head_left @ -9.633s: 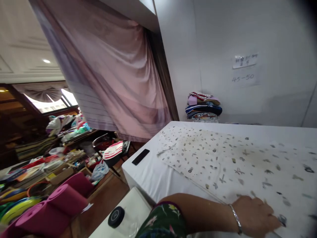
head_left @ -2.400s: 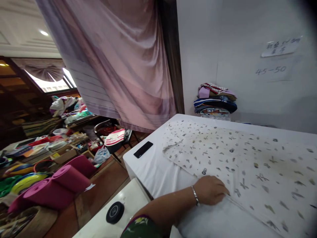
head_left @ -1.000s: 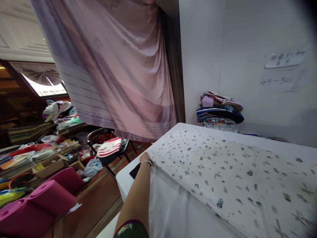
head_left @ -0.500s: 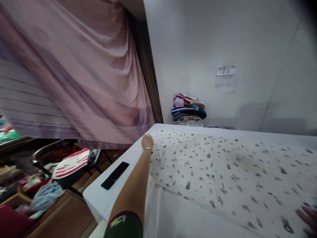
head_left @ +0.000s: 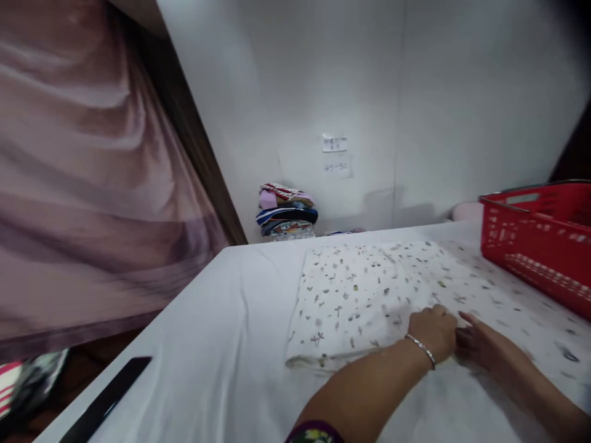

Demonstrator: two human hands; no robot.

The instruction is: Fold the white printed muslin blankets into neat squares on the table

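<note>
A white cloth (head_left: pixel 355 295) printed with small dark motifs lies on the white-covered table (head_left: pixel 221 344), its left part folded over so a doubled edge faces me. My left hand (head_left: pixel 431 332), a silver bracelet on its wrist, rests on the cloth's near edge with fingers curled on the fabric. My right hand (head_left: pixel 484 347) lies just to its right on the same cloth, with its fingers stretched toward the left hand and almost touching it.
A red plastic basket (head_left: pixel 540 240) stands on the table at the right. A stack of folded clothes (head_left: pixel 286 212) sits against the white wall at the back, under a paper note (head_left: pixel 335 143). A black phone (head_left: pixel 106 400) lies near the table's left edge, beside a pink curtain (head_left: pixel 83 184).
My left hand has carried the cloth's far left end back toward the middle, folding it over. My right hand has come in beside it. The view has swung right, and the red basket now shows.
</note>
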